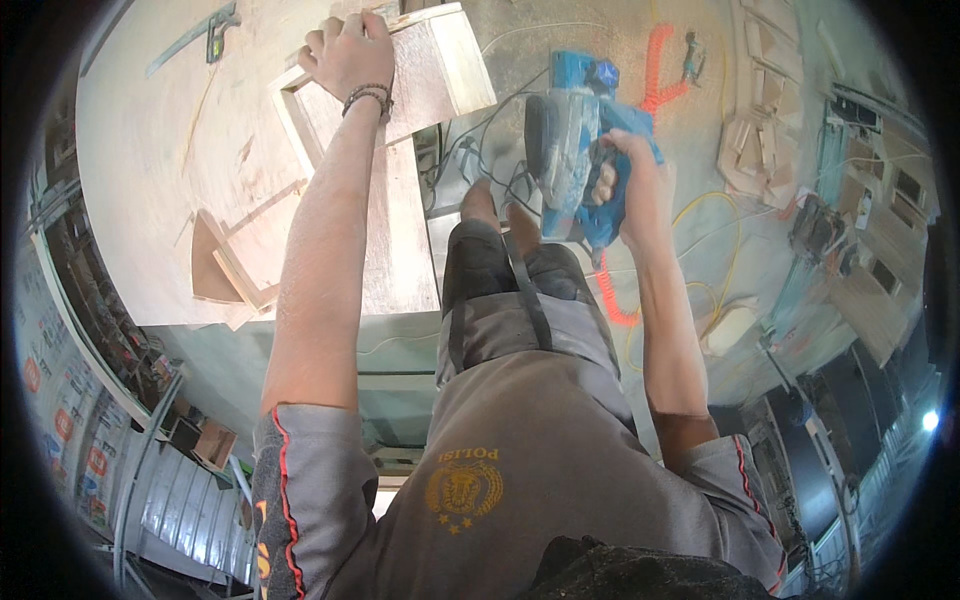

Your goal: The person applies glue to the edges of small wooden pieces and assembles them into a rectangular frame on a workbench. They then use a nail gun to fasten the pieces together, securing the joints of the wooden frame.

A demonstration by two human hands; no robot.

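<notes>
At the far edge of a wooden frame (470, 60), my left hand (352, 55) is closed, its fingers curled over the rim. The frame is a pale, shallow box of plywood with light wood strips, resting on the table near its right side. Off the table to the right, my right hand (640, 170) is wrapped around the handle of a blue, dusty electric hand planer (572, 150). The planer is held in the air, apart from the frame, and slightly blurred. A dark cord trails behind it toward the table.
The plywood table (150, 120) carries a combination square (215, 35) at the far left and wooden offcuts (215, 265) near its front edge. A red coiled air hose (657, 65) and yellow hose (738, 225) lie on the floor to the right, beside several wooden pieces (755, 150).
</notes>
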